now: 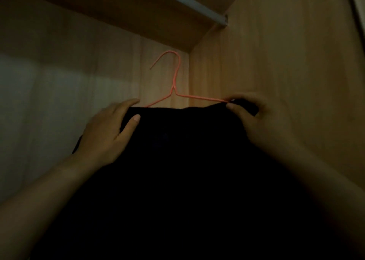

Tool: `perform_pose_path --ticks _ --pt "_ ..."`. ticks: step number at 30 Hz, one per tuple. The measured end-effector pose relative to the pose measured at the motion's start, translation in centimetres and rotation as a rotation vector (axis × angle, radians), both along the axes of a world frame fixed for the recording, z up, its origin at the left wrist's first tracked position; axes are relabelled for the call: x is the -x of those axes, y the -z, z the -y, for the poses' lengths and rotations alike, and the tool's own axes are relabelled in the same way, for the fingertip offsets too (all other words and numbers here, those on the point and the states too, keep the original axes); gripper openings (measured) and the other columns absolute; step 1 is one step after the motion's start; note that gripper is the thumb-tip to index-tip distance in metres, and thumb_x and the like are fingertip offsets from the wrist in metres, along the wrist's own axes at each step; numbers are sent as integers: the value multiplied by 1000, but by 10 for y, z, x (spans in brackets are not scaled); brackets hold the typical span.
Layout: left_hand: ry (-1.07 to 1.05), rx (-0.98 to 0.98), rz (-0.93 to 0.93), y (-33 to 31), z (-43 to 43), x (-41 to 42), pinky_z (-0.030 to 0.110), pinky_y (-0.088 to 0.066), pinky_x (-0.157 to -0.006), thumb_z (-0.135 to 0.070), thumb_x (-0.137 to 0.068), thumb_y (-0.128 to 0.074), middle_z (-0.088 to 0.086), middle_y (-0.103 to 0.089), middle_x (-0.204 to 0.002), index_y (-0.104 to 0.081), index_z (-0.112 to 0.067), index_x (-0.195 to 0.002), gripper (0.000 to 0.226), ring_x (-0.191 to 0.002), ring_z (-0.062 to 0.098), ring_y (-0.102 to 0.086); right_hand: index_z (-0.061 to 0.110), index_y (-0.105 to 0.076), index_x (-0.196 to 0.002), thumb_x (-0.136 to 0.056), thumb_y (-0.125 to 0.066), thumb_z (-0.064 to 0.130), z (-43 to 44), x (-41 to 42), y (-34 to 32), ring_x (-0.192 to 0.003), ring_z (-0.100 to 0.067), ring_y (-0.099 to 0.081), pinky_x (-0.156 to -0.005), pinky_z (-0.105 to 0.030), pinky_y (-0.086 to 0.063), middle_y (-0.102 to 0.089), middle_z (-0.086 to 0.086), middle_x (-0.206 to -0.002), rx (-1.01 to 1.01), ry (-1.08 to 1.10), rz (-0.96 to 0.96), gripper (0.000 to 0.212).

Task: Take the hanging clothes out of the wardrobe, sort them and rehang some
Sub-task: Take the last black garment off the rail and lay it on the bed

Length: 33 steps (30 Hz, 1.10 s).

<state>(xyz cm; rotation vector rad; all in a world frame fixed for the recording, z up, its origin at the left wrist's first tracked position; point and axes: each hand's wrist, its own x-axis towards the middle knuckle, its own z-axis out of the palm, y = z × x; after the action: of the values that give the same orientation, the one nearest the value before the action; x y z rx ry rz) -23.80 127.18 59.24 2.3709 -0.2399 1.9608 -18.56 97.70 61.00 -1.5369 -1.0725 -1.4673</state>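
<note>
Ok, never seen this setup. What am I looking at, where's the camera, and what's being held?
There is no machine here. One camera, worn on a person's head, looks forward at their two bare hands inside a wooden wardrobe. The left hand grips the left shoulder of a black garment. The right hand pinches the other shoulder, at the end of an orange wire hanger. The hanger's hook hangs free below the metal rail, not hooked on it. No table or other surface shows.
</note>
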Motion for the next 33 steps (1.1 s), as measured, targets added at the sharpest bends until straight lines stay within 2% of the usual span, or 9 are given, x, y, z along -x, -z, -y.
perform_pose_path --ticks 2,4,11,15,19,22,27,30,33 --pt "28 -50 -84 27 3 12 33 -45 -68 -62 -85 -23 -1 -59 -102 -49 -31 -110 47 -87 20 -56 26 -68 -96 -86 -64 17 8 11 34 -84 9 -54 -76 0 -35 -59 23 -86 53 42 -59 14" --pt "71 -71 -123 63 9 24 24 -40 -58 -61 -85 -27 -7 -57 -89 -51 -30 -97 42 -74 12 -51 25 -68 -97 -85 -61 25 16 20 76 -88 4 -55 -78 -2 -37 -62 17 -90 112 98 -114 13" --pt "334 184 -346 206 47 69 38 -49 -65 -64 -79 -37 -12 -59 -86 -57 -31 -86 39 -77 12 -59 30 -66 -91 -81 -60 28 45 83 235 -89 4 -59 -83 -10 -40 -64 14 -93 39 81 -292 11" --pt "399 180 -415 254 80 107 34 -48 -60 -58 -81 -43 -13 -57 -83 -58 -35 -86 28 -74 8 -55 39 -69 -89 -80 -65 32 66 132 303 -87 -5 -62 -81 -18 -44 -64 18 -90 -127 74 -415 12" --pt "389 71 -522 301 104 145 20 -35 -47 -51 -84 -46 -13 -54 -78 -62 -31 -84 26 -64 9 -51 30 -67 -85 -81 -65 29 87 190 368 -86 -9 -63 -80 -20 -45 -65 19 -89 -196 136 -560 5" --pt "410 49 -589 333 118 172 20 -31 -46 -47 -83 -50 -9 -53 -74 -65 -25 -82 26 -61 15 -51 23 -69 -85 -79 -66 24 95 236 413 -84 -12 -63 -79 -21 -45 -65 9 -86 -278 193 -692 7" --pt "544 36 -674 374 136 212 40 -45 -52 -47 -85 -53 -1 -54 -74 -62 -22 -82 27 -73 27 -57 20 -69 -90 -78 -70 13 108 317 462 -83 -7 -63 -78 -17 -45 -67 10 -87 -384 167 -869 14" --pt "592 -8 -690 381 170 243 34 -42 -49 -43 -83 -59 0 -59 -75 -65 -21 -80 24 -71 26 -58 23 -69 -89 -77 -68 19 135 369 473 -82 -5 -63 -79 -15 -44 -67 12 -85 -444 264 -846 12" --pt "674 -18 -740 382 218 273 29 -39 -49 -46 -81 -58 -3 -59 -76 -66 -23 -81 24 -65 24 -57 21 -69 -81 -77 -70 18 173 422 478 -81 -5 -62 -79 -16 -44 -66 3 -84 -497 373 -822 5"
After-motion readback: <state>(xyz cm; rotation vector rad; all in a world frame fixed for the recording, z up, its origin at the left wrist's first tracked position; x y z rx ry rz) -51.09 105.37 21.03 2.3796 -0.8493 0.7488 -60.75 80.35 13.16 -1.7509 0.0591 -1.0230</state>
